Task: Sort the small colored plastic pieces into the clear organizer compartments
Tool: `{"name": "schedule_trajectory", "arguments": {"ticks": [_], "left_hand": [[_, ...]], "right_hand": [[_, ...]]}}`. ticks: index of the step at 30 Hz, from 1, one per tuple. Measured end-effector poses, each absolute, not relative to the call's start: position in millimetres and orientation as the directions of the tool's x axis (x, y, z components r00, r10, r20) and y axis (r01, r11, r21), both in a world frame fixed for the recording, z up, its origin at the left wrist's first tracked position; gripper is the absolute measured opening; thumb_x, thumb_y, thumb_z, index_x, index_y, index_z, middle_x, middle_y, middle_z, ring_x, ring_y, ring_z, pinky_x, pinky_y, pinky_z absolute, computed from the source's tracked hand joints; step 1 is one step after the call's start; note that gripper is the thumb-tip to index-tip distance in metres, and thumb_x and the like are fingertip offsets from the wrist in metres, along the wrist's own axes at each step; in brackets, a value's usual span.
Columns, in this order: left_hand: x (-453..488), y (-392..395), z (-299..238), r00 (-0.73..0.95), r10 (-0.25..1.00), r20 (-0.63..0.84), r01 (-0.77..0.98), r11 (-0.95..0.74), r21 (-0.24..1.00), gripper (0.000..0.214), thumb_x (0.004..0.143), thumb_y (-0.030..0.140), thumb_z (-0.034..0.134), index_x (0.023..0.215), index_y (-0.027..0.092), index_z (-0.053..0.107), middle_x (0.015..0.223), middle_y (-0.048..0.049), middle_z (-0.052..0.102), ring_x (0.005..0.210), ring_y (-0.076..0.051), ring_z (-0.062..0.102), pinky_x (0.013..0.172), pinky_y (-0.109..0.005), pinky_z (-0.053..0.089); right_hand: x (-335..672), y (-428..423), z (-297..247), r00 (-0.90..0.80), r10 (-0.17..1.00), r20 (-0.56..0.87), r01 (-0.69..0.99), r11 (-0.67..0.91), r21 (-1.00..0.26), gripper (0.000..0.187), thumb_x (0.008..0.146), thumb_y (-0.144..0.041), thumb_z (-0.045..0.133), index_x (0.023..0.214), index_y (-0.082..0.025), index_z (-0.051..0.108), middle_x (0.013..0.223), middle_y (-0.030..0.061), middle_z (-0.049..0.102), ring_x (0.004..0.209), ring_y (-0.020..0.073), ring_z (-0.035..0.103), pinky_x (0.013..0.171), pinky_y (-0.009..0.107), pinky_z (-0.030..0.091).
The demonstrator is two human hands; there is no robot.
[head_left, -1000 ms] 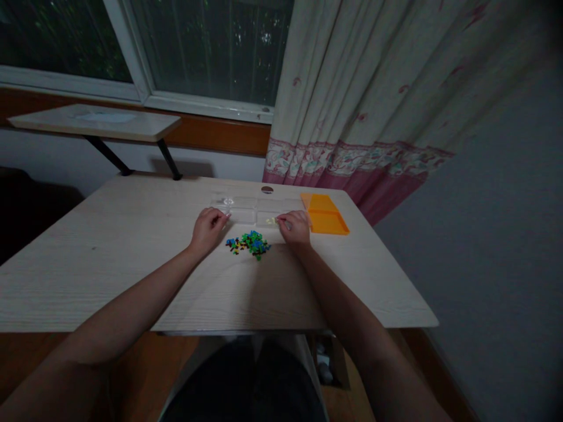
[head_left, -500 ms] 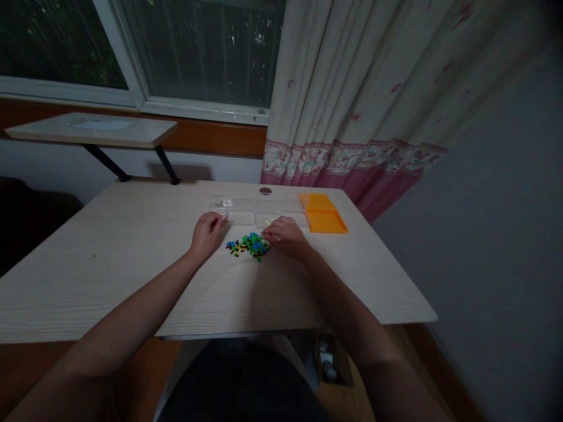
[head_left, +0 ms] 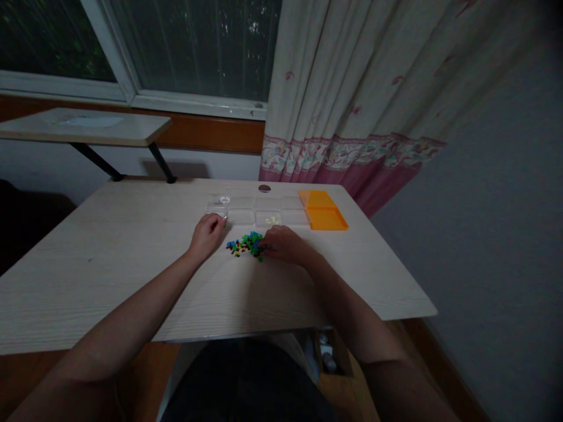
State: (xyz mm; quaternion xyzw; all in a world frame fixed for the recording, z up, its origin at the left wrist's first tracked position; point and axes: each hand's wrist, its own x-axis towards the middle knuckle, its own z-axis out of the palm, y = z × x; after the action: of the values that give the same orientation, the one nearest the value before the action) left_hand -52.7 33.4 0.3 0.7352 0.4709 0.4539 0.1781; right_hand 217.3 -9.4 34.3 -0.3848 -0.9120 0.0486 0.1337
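Note:
A small heap of tiny coloured pieces, green, blue, black and yellow, lies on the pale wooden table. My right hand rests at the heap's right edge, its fingers curled and pinching into the pieces. My left hand sits just left of the heap, loosely closed, fingertips near the front edge of a clear compartment tray. One compartment of that tray holds a few pale yellow pieces.
An orange lid or tray lies at the clear tray's right end. A small dark round thing sits near the table's far edge. Beyond are a window, a curtain at the right, and a shelf on the left wall.
My right hand has drawn back from the clear tray's compartment with yellow pieces down to the right side of the coloured heap. My left hand has barely moved.

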Motion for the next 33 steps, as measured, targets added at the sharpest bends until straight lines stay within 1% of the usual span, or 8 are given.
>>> {"name": "schedule_trajectory", "arguments": {"ticks": [5, 12, 17, 20, 24, 28, 30, 33], "left_hand": [[-51, 34, 8, 0.151, 0.818, 0.555, 0.592, -0.525, 0.612, 0.028, 0.093, 0.04, 0.054, 0.074, 0.022, 0.062, 0.073, -0.0053, 0.061, 0.076, -0.022, 0.053, 0.077, -0.035, 0.039], [-43, 58, 23, 0.166, 0.786, 0.596, 0.658, -0.538, 0.527, 0.024, 0.091, 0.038, 0.059, 0.077, 0.021, 0.068, 0.076, -0.0067, 0.063, 0.079, -0.024, 0.054, 0.082, -0.037, 0.039], [-33, 74, 16, 0.192, 0.776, 0.601, 0.7, -0.537, 0.47, 0.025, 0.091, 0.037, 0.061, 0.079, 0.018, 0.072, 0.077, -0.0081, 0.059, 0.086, -0.025, 0.051, 0.085, -0.039, 0.037], [-29, 76, 11, 0.208, 0.777, 0.595, 0.707, -0.54, 0.458, 0.025, 0.092, 0.035, 0.059, 0.083, 0.018, 0.075, 0.078, -0.0085, 0.059, 0.088, -0.025, 0.05, 0.085, -0.039, 0.036], [-27, 68, 10, 0.196, 0.772, 0.605, 0.735, -0.524, 0.431, 0.026, 0.093, 0.034, 0.055, 0.089, 0.02, 0.076, 0.082, -0.01, 0.06, 0.088, -0.027, 0.051, 0.084, -0.04, 0.038], [-26, 50, 10, 0.142, 0.776, 0.614, 0.755, -0.487, 0.44, 0.03, 0.096, 0.033, 0.048, 0.1, 0.021, 0.076, 0.09, -0.0111, 0.061, 0.094, -0.029, 0.053, 0.087, -0.042, 0.039], [-27, 42, 7, 0.113, 0.776, 0.62, 0.767, -0.465, 0.442, 0.03, 0.096, 0.032, 0.048, 0.106, 0.021, 0.074, 0.097, -0.0123, 0.061, 0.1, -0.03, 0.052, 0.093, -0.044, 0.039], [-33, 38, -1, 0.111, 0.781, 0.614, 0.8, -0.437, 0.411, 0.029, 0.094, 0.031, 0.052, 0.111, 0.021, 0.073, 0.108, -0.0136, 0.06, 0.11, -0.032, 0.049, 0.099, -0.046, 0.038]], "right_hand": [[215, -7, 29, -0.677, 0.704, 0.214, 0.68, 0.71, -0.181, 0.012, 0.079, -0.022, 0.076, 0.089, -0.028, 0.078, 0.08, 0.0013, 0.07, 0.081, 0.0182, 0.059, 0.074, 0.029, 0.038], [216, -6, 27, -0.649, 0.713, 0.266, 0.636, 0.7, -0.324, 0.01, 0.075, -0.016, 0.078, 0.082, -0.023, 0.076, 0.081, 0.0003, 0.066, 0.078, 0.0145, 0.058, 0.072, 0.024, 0.04], [219, -4, 22, -0.636, 0.702, 0.321, 0.573, 0.708, -0.413, 0.006, 0.079, -0.017, 0.076, 0.083, -0.021, 0.073, 0.083, 0.0015, 0.064, 0.077, 0.0135, 0.058, 0.072, 0.023, 0.043], [219, -1, 19, -0.623, 0.698, 0.352, 0.553, 0.712, -0.433, 0.005, 0.081, -0.021, 0.076, 0.083, -0.02, 0.071, 0.084, 0.0022, 0.065, 0.077, 0.0139, 0.058, 0.072, 0.024, 0.044], [218, 1, 18, -0.569, 0.738, 0.363, 0.611, 0.674, -0.415, 0.005, 0.086, -0.024, 0.07, 0.085, -0.02, 0.067, 0.082, 0.0023, 0.066, 0.076, 0.0149, 0.059, 0.072, 0.024, 0.043], [217, -1, 21, -0.483, 0.8, 0.355, 0.688, 0.598, -0.411, 0.006, 0.091, -0.024, 0.062, 0.093, -0.02, 0.067, 0.078, 0.0012, 0.067, 0.071, 0.0149, 0.058, 0.068, 0.025, 0.041], [216, -1, 21, -0.451, 0.809, 0.376, 0.695, 0.583, -0.421, 0.01, 0.093, -0.024, 0.059, 0.097, -0.019, 0.067, 0.083, 0.0026, 0.069, 0.074, 0.0156, 0.06, 0.071, 0.026, 0.043], [215, 2, 21, -0.392, 0.825, 0.408, 0.709, 0.553, -0.437, 0.016, 0.092, -0.022, 0.056, 0.102, -0.02, 0.069, 0.096, 0.0061, 0.073, 0.089, 0.018, 0.065, 0.084, 0.028, 0.046]]}}
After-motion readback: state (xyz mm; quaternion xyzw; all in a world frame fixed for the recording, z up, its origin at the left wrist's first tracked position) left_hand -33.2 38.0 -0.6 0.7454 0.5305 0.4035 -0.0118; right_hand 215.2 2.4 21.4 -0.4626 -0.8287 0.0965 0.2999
